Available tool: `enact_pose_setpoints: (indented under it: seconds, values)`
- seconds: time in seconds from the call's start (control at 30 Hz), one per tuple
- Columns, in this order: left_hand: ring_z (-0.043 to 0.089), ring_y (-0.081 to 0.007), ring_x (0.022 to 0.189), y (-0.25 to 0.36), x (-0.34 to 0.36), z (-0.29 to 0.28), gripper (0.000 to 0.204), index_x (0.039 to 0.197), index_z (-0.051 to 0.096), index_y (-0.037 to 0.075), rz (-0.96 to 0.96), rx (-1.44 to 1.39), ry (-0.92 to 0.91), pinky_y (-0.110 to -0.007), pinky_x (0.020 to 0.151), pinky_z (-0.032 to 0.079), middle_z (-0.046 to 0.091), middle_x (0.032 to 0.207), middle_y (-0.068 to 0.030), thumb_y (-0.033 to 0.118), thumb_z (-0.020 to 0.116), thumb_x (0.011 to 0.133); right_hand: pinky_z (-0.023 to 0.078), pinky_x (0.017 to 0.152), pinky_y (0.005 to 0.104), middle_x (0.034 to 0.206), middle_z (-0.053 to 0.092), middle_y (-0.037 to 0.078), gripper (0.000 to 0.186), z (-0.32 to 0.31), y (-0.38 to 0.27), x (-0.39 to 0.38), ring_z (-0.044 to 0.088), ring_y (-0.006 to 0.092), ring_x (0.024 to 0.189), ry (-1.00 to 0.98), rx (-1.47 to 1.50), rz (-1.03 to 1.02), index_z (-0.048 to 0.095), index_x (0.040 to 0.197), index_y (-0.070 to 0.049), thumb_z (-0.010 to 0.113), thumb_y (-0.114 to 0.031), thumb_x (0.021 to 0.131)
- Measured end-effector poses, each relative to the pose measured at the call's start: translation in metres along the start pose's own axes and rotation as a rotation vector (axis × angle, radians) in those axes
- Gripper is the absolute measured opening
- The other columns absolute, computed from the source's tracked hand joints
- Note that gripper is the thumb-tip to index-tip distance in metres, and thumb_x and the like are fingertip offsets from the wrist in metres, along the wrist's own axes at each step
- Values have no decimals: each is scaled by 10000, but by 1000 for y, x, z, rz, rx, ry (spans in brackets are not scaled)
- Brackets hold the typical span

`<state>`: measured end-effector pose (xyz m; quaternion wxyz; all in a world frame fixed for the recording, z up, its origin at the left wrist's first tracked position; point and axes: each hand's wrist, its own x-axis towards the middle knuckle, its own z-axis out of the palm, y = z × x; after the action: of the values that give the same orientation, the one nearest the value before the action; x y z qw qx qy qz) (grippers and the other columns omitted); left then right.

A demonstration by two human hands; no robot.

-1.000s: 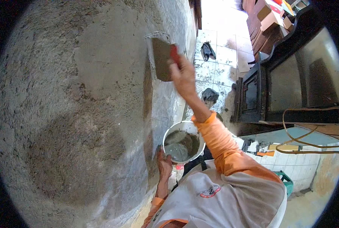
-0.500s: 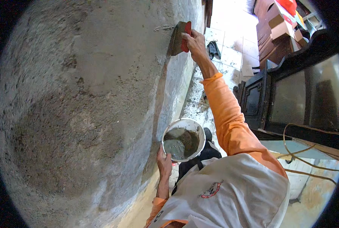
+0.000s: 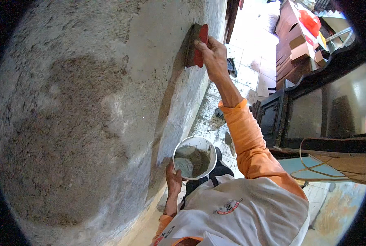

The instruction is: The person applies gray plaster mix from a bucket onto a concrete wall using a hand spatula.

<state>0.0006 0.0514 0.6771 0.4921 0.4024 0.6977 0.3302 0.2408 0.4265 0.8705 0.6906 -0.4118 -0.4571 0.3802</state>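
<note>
My right hand (image 3: 215, 57) is closed around a wide scraper (image 3: 196, 51) with a red grip edge and a grey-smeared blade. The blade lies against the rough plastered wall (image 3: 150, 53), high on its right part. Lower down, my left hand (image 3: 174, 178) grips the rim of a white bucket (image 3: 210, 172), thumb over the edge. Wet grey plaster (image 3: 184, 166) lies in the bucket on the side by my left hand. Part of the left fingers is hidden behind the bucket.
A dark wooden cabinet with glass panes (image 3: 326, 102) stands on the right. Beyond it are cardboard boxes (image 3: 300, 47) and a red plastic bag (image 3: 310, 22). Splatters mark the tiled floor (image 3: 248, 74). A looped cable (image 3: 304, 160) hangs over a pale blue panel (image 3: 314, 167).
The wall shifts in view as my head moves. My right hand keeps the scraper on the wall, its blade now more upright. The bucket stays in my left hand, slightly lower in view.
</note>
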Motion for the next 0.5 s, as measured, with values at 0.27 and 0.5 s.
enact_pose_setpoints:
  seconds: [0.27,0.5]
  values:
    - [591,-384,1284,-23,7,-19,705,1568,451,24,159,401,42,-431,1021,548,542,1453,-226,-42,583,879,527,708,289,950,715,72,284,-19,-41,-56,631,107,806,9,2,45,697,1211,29,691,-153,993]
    - [563,-341,1351,-2,0,-12,707,1546,479,-5,-34,167,24,-389,1146,415,579,1450,-255,-36,571,846,589,772,317,1055,718,65,295,-109,39,-24,699,153,895,93,358,303,666,1243,15,694,-154,1003]
